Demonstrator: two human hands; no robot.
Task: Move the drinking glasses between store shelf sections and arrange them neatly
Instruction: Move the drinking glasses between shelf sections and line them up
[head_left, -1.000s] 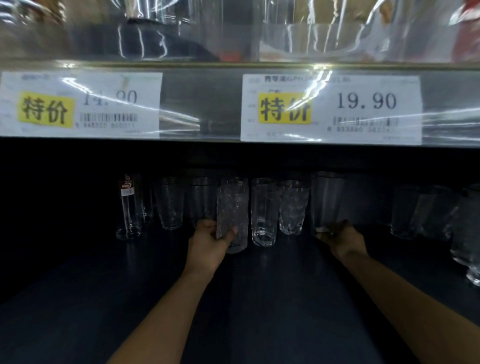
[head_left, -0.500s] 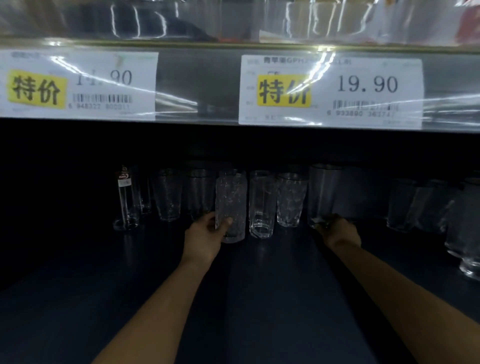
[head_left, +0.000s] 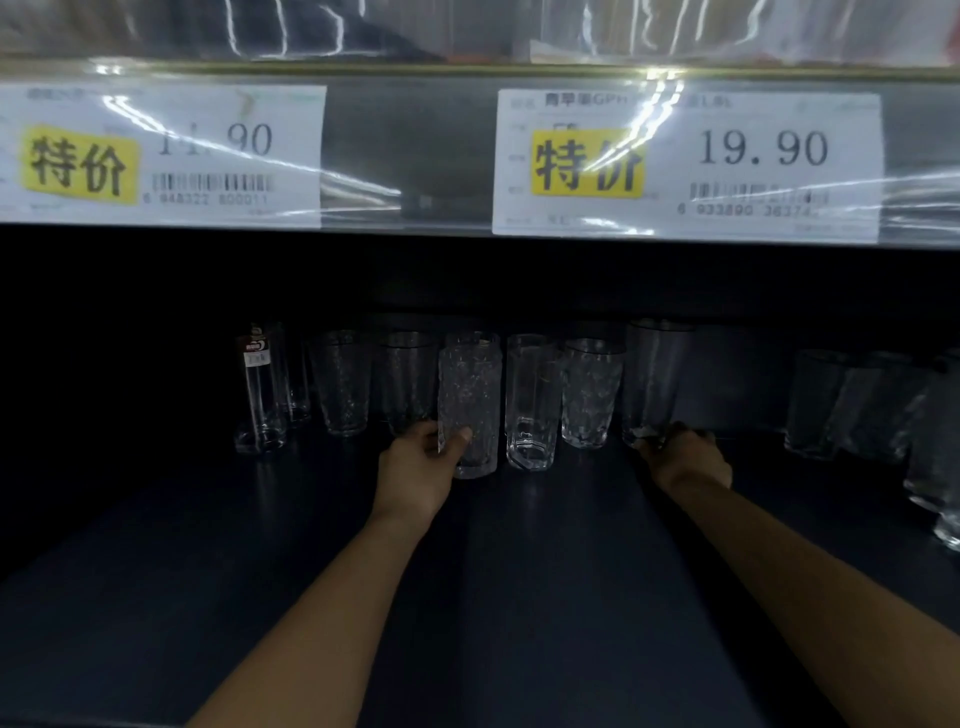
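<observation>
Across the last second almost nothing is moved. The left hand (head_left: 415, 478) is kept wrapped round the lower part of the patterned glass (head_left: 470, 405), with the thumb (head_left: 460, 436) laid across its front and the other fingers hidden behind it. The glass is held upright, just in front of the back row, and its foot is seen at the level of the dark shelf (head_left: 519, 597); whether it is set down or slightly lifted cannot be told. Just beyond the thumb, to its right, a smooth glass (head_left: 532, 402) stands close beside the held one.

The right hand (head_left: 688, 460) is likewise left where it was. Its fingers (head_left: 657, 441) are curled at the foot of the tall glass (head_left: 654, 379) and appear closed on it, though the gloom leaves the grip only partly shown. More glasses are ranged to the left of the left fingers and well to the right of the right fingers.

Since both holds are unchanged, neither glass is judged to be shifted yet; both seem taken up for a move, and the tidying of the row is not yet advanced.
</observation>
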